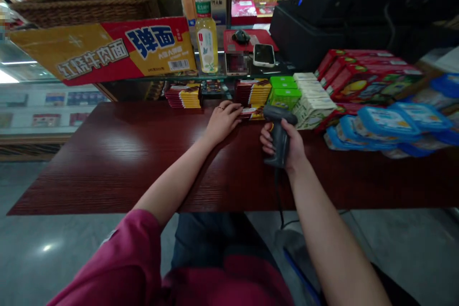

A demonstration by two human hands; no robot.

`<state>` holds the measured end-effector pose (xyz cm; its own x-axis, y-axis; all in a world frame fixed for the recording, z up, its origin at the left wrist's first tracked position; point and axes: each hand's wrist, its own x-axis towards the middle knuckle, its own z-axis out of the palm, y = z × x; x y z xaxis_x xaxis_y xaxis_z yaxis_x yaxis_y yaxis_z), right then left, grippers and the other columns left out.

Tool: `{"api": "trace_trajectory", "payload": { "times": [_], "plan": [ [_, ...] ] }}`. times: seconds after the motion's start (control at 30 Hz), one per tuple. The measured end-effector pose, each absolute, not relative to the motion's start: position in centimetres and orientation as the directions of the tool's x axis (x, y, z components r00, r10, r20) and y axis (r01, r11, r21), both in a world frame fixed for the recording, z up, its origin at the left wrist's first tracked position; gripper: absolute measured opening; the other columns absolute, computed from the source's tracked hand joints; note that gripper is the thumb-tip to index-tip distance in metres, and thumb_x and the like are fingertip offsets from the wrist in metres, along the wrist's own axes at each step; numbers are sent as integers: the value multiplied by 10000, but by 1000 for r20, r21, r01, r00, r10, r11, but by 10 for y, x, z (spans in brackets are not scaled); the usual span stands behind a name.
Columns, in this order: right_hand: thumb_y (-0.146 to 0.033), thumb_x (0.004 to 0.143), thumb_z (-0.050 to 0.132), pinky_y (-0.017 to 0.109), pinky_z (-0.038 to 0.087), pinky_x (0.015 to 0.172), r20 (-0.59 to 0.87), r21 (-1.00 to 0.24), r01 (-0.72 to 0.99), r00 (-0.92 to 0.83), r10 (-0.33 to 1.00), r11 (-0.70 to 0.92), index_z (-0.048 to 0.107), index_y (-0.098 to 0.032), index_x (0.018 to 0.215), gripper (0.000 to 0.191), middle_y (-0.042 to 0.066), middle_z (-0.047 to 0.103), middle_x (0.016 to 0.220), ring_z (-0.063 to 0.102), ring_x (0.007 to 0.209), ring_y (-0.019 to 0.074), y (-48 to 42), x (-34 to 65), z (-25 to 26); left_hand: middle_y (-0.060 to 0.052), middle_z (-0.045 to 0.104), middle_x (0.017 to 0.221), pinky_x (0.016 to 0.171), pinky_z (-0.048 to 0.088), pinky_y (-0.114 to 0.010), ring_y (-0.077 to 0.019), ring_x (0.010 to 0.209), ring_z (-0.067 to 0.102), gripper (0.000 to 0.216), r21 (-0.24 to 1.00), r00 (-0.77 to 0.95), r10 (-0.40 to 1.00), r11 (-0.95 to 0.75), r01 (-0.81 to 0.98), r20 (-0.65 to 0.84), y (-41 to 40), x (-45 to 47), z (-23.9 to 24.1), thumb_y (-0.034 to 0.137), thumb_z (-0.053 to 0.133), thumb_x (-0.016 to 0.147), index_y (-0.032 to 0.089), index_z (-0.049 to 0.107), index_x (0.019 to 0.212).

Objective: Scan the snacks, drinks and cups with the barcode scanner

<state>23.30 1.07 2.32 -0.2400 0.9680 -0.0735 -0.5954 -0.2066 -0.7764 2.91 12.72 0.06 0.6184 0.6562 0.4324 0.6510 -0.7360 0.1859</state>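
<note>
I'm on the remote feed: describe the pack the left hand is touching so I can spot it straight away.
Start at the dark red wooden counter and follow its far edge to the stacks of red-and-yellow packs. Between the second stack and the grey barcode scanner in the right hand, one flat red-and-yellow pack lies on the wood under the left hand fingertips. Unlike its neighbours, it lies single, not stacked.

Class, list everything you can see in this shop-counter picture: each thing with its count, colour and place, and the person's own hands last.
table: one, dark red wood, centre.
chocolate bar: one, red and yellow, under the left fingertips.
bar stacks: two, red and yellow, at the table's back edge.
barcode scanner: one, dark grey, corded.
green boxes: two, beside the scanner.
blue tubs: several, far right.
noodle carton: one, red and yellow, glass shelf.
bottle: one, yellow drink, shelf.
phone: one, shelf.
left hand: resting on the bar.
right hand: gripping the scanner.
</note>
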Motion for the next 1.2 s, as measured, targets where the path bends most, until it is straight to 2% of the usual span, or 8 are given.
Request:
{"api": "trace_trajectory", "payload": {
  "times": [0.1, 0.2, 0.33, 0.47, 0.6, 0.77, 1.03, 1.2],
  "plan": [
    [-596, 792, 762, 154, 311, 373, -21, -785, -599, -232, 972, -160, 602, -196, 864, 437, -37, 425, 702, 360, 511, 86, 8, 232, 28, -114, 705, 1356, 1087, 463, -444, -288, 1305, 592, 353, 300, 578, 644, -756, 582, 501, 118, 8, 1, 328, 604, 1009, 205, 694, 1326],
    [-622, 759, 773, 162, 296, 351, -5, -811, -562, -267, 964, -160, 606, -194, 848, 467, -33, 427, 706, 351, 507, 90, 4, 227, 36, -83, 790, 1135, 954, 508, -342, -238, 1063, 710, 364, 493, 394, 744, -659, 568, 540, 108, -19, 1, 425, 518, 1046, 193, 783, 1137],
    [-617, 761, 773, 177, 331, 343, -74, -839, -474, -386, 920, -266, 624, -187, 846, 463, -19, 479, 700, 383, 505, 97, 2, 217, 37, -31, 775, 801, 723, 487, -272, -190, 767, 690, 546, 770, 214, 901, -433, 468, 377, 105, -44, -1, 620, 538, 985, 165, 807, 850],
    [-567, 798, 768, 187, 379, 351, -181, -840, -389, -456, 872, -378, 647, -166, 879, 426, -6, 533, 702, 440, 503, 99, 3, 205, 29, -12, 723, 684, 617, 439, -243, -143, 641, 613, 577, 910, 198, 948, -300, 288, 250, 111, -47, -4, 689, 618, 904, 153, 797, 785],
    [-535, 797, 785, 187, 387, 341, -215, -852, -357, -428, 878, -383, 641, -163, 848, 403, -2, 545, 687, 454, 492, 99, 3, 196, 25, -22, 762, 751, 658, 468, -248, -147, 684, 636, 528, 937, 273, 937, -280, 207, 219, 110, -44, -5, 666, 669, 881, 161, 822, 847],
    [-562, 768, 814, 201, 366, 318, -236, -871, -325, -377, 895, -367, 654, -188, 776, 407, -2, 514, 644, 428, 472, 105, 1, 190, 31, -46, 810, 886, 747, 513, -281, -182, 797, 694, 526, 929, 307, 930, -281, 240, 202, 108, -45, -3, 660, 644, 899, 171, 834, 928],
    [-523, 820, 774, 203, 368, 301, -217, -891, -313, -344, 914, -330, 643, -185, 737, 372, -6, 501, 560, 413, 427, 109, 3, 189, 27, -41, 812, 907, 720, 510, -281, -171, 793, 696, 427, 909, 300, 929, -303, 285, 216, 109, -45, -6, 559, 627, 943, 187, 833, 904],
    [-542, 803, 776, 199, 380, 317, -237, -870, -331, -369, 899, -365, 670, -173, 776, 385, -1, 526, 581, 424, 433, 108, 2, 192, 28, -51, 817, 986, 768, 565, -303, -194, 846, 725, 435, 897, 304, 915, -349, 273, 263, 110, -49, -5, 560, 614, 954, 184, 823, 1025]
  ]
}}
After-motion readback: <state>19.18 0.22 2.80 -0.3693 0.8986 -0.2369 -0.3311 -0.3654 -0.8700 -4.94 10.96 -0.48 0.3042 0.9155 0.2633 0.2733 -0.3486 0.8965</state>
